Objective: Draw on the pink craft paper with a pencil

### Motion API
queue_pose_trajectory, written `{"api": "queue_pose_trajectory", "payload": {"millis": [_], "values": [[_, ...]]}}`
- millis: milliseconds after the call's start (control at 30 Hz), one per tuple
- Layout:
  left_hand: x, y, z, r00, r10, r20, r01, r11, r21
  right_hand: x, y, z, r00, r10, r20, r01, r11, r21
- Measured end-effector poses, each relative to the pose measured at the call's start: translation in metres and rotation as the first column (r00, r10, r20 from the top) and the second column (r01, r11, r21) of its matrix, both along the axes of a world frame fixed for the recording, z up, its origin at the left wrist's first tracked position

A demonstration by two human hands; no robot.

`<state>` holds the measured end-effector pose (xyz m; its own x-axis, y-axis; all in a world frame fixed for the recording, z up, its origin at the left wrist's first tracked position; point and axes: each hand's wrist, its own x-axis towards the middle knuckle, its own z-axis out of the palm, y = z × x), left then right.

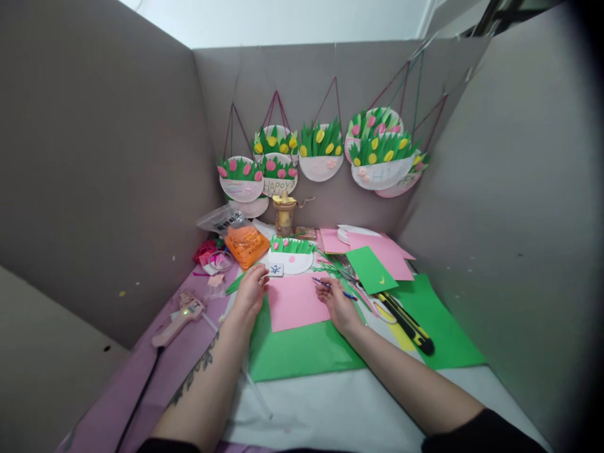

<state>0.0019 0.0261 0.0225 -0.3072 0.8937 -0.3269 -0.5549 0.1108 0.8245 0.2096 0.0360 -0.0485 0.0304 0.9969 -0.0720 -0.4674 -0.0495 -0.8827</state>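
Note:
My left hand (253, 288) is closed, fingertips and thumb at the left end of a small white block (275, 270) marked with a dark character, which it seems to grip. My right hand (336, 301) holds a dark blue patterned pen (348, 294), its tip end pointing left. Between both hands a sheet of pink paper (295, 305) lies on a larger green sheet (306, 352). Just beyond the pink paper, a white half-plate (295, 263) bears green paper grass and pink paper flowers.
At left are a pink glue gun (177, 322) with a cord and an orange bag (246, 246). Scissors (372, 302), a yellow-black utility knife (408, 324) and green card (370, 269) lie at right. Finished paper baskets (321, 167) hang on the grey back wall.

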Motion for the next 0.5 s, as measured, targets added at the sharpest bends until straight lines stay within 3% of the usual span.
{"api": "queue_pose_trajectory", "payload": {"millis": [200, 400, 500], "values": [[-0.012, 0.007, -0.003, 0.995, 0.091, 0.045, -0.088, 0.994, -0.062, -0.008, -0.001, 0.011, 0.986, 0.147, -0.083, -0.143, 0.988, 0.049], [-0.028, 0.01, -0.002, 0.992, 0.098, 0.08, -0.094, 0.994, -0.054, 0.007, -0.006, 0.011, 0.999, -0.039, 0.019, 0.038, 0.997, 0.06], [-0.029, 0.013, -0.005, 0.994, 0.097, 0.041, -0.095, 0.994, -0.051, 0.009, -0.01, 0.008, 0.998, -0.036, 0.059, 0.033, 0.998, 0.046]]}}
